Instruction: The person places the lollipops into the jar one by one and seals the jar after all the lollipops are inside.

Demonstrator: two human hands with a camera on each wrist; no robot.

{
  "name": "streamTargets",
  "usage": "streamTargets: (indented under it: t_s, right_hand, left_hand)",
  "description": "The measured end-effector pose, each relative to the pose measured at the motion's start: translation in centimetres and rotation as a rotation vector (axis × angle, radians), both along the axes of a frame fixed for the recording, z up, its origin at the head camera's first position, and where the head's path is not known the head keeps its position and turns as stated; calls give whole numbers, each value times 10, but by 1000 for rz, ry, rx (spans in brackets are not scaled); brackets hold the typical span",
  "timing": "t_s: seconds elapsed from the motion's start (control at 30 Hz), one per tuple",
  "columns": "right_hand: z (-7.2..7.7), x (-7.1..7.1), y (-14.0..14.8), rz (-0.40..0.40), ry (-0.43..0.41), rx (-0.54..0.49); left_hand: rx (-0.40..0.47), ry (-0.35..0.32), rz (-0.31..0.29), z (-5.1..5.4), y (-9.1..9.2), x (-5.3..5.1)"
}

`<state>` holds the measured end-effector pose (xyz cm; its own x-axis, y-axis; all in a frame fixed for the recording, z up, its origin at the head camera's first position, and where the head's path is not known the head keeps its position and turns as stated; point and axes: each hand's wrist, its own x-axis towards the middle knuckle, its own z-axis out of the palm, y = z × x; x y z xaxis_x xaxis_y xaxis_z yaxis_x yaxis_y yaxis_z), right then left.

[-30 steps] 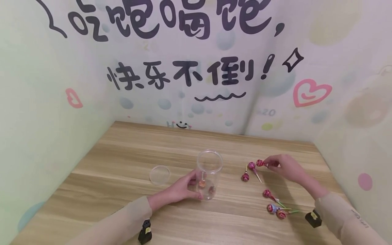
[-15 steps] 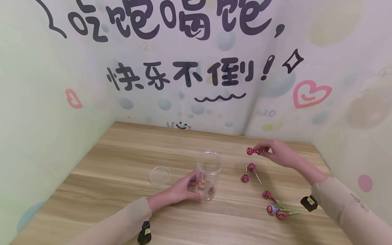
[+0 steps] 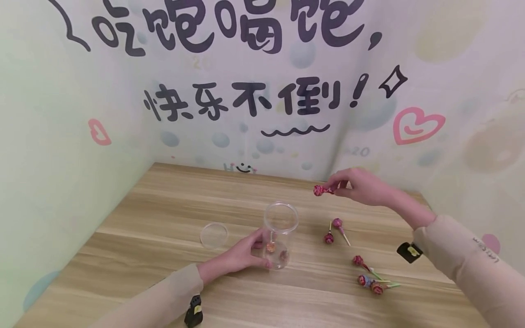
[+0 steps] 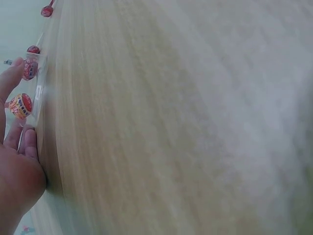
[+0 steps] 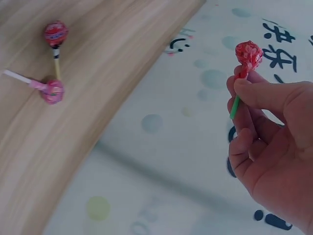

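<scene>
While the left hand (image 3: pixel 242 254) curls its fingers round a clear, cylindrical plastic jar (image 3: pixel 280 234), the right hand (image 3: pixel 362 187), at two o'clock, pinches a crinkly-wrapped, ball-headed red lollipop (image 3: pixel 318 190); a transparent disc (image 3: pixel 213 235) lies at nine o'clock.

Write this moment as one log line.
left hand: grips clear plastic cylindrical jar, two round wrapped lollipops inside | right hand: pinches red round lollipop, green stick | clear round lid: on light wooden table
</scene>
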<state>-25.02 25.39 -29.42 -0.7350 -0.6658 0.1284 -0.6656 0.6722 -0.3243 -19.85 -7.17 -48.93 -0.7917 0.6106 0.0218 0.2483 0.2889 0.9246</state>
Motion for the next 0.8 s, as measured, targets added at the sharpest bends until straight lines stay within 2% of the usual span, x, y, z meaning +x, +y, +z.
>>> streamTargets:
  t_s: [0.13,0.4,0.57,0.8]
  right_hand:
    - [15,5,-13,33,-34,33]
    - [33,11,-40,117,-75,67]
    - [38,15,-55,164,-124,60]
    - [37,21,-72,211,-147,61]
  left_hand:
    - [0,-12,1,-1,1,0]
    - [1,-13,3,-2,1,0]
    - [8,-12,3,-1,1,0]
    - [4,-4,3,-1,0,0]
